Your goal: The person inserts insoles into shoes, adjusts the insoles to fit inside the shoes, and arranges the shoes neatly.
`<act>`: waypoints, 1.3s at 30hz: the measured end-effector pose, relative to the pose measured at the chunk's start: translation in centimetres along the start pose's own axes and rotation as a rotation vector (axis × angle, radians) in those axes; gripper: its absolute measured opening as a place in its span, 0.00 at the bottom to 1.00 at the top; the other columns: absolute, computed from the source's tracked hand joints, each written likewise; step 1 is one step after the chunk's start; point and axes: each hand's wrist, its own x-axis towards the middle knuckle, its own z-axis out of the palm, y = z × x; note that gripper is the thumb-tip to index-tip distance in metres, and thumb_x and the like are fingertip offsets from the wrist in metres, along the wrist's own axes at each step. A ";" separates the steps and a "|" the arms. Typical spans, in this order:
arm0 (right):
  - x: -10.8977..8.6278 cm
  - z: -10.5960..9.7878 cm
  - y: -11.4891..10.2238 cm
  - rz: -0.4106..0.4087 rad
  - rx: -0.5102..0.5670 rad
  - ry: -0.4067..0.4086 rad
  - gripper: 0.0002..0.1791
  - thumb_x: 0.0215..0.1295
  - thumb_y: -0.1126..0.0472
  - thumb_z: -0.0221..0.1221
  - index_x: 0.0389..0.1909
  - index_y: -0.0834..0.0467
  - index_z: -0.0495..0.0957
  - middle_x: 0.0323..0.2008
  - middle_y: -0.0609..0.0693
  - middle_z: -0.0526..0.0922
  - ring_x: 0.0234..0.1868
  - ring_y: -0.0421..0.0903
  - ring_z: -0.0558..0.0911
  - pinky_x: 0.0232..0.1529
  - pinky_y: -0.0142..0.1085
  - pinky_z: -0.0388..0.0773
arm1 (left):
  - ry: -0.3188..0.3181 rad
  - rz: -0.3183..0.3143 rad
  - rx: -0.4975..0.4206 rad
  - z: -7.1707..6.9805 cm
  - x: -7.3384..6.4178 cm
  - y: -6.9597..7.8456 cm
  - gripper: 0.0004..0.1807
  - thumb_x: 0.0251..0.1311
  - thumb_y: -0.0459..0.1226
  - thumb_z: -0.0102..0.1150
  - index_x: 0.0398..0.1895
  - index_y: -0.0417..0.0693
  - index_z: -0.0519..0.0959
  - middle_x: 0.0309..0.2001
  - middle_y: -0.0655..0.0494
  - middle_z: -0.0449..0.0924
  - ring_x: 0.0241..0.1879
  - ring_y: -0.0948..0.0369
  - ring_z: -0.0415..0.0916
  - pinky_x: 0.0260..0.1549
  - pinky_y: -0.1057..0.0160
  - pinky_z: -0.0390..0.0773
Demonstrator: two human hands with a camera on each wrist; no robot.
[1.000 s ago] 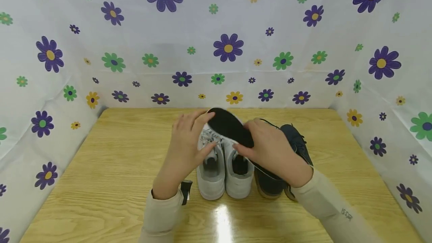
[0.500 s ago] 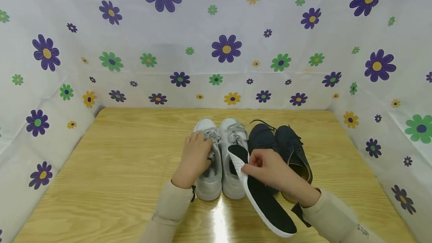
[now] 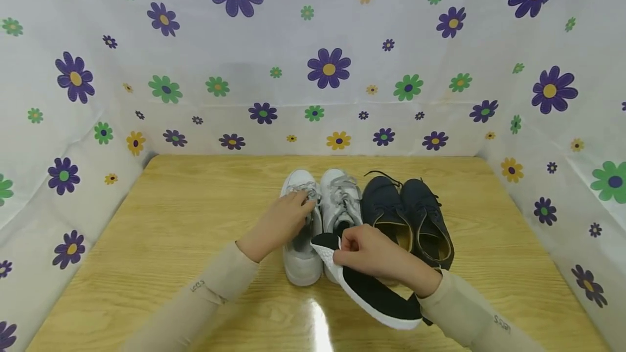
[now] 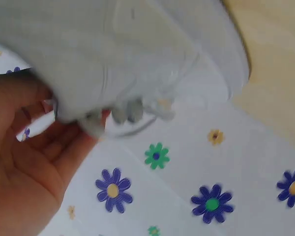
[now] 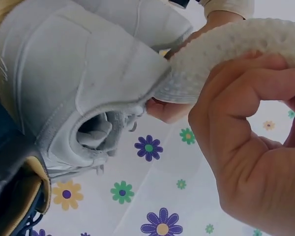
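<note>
My right hand (image 3: 379, 254) pinches an insole (image 3: 383, 299), black on top with a white edge, near its front end. The insole slants over the heel of the right white sneaker (image 3: 337, 193). In the right wrist view its bumpy white underside (image 5: 236, 42) shows above the curled fingers (image 5: 236, 103). My left hand (image 3: 282, 222) grips the left white sneaker (image 3: 302, 271) around the tongue and laces. Seen from the left wrist, fingers and thumb (image 4: 19, 96) are at the upper edge of that shoe; the thumb's tip is hidden.
A pair of dark navy lace-up shoes, the left one (image 3: 381, 194) and the right one (image 3: 424, 200), stands right of the sneakers. All are on a wooden table (image 3: 195, 205). A white flower-printed cloth (image 3: 274, 26) encloses the back and sides.
The left hand let go of the insole and moved down to the left sneaker. The right hand brought the insole down toward the sneakers' heels, its tip now shifted left.
</note>
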 end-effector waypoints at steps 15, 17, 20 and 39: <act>4.4 1.1 -1.4 0.004 0.012 -0.090 0.11 0.58 0.61 0.56 0.17 0.57 0.72 0.13 0.41 0.66 0.14 0.37 0.64 0.20 0.28 0.63 | -0.170 0.101 -0.147 -1.8 2.4 -2.2 0.09 0.58 0.25 0.57 0.35 0.49 0.74 0.27 0.54 0.68 0.19 0.61 0.63 0.20 0.64 0.65; 4.9 1.2 -1.5 0.038 0.010 -0.088 0.12 0.58 0.61 0.57 0.17 0.57 0.72 0.12 0.42 0.67 0.12 0.37 0.65 0.18 0.29 0.63 | -0.166 0.101 -0.148 -1.8 2.4 -2.3 0.09 0.58 0.25 0.57 0.34 0.49 0.74 0.27 0.54 0.69 0.20 0.61 0.65 0.20 0.64 0.67; 5.4 1.3 -1.7 0.064 -0.015 -0.076 0.12 0.58 0.61 0.57 0.17 0.57 0.72 0.12 0.43 0.68 0.09 0.37 0.66 0.15 0.29 0.64 | -0.161 0.099 -0.149 -1.8 2.3 -2.3 0.10 0.57 0.25 0.58 0.34 0.49 0.74 0.28 0.54 0.70 0.21 0.60 0.67 0.21 0.62 0.69; 7.4 2.4 -1.9 0.107 -0.133 -0.041 0.15 0.61 0.62 0.57 0.15 0.56 0.73 0.10 0.44 0.68 0.10 0.39 0.67 0.17 0.30 0.63 | -0.176 0.098 -0.163 -1.4 1.9 -2.3 0.11 0.56 0.25 0.60 0.33 0.50 0.73 0.28 0.55 0.70 0.22 0.60 0.68 0.22 0.62 0.69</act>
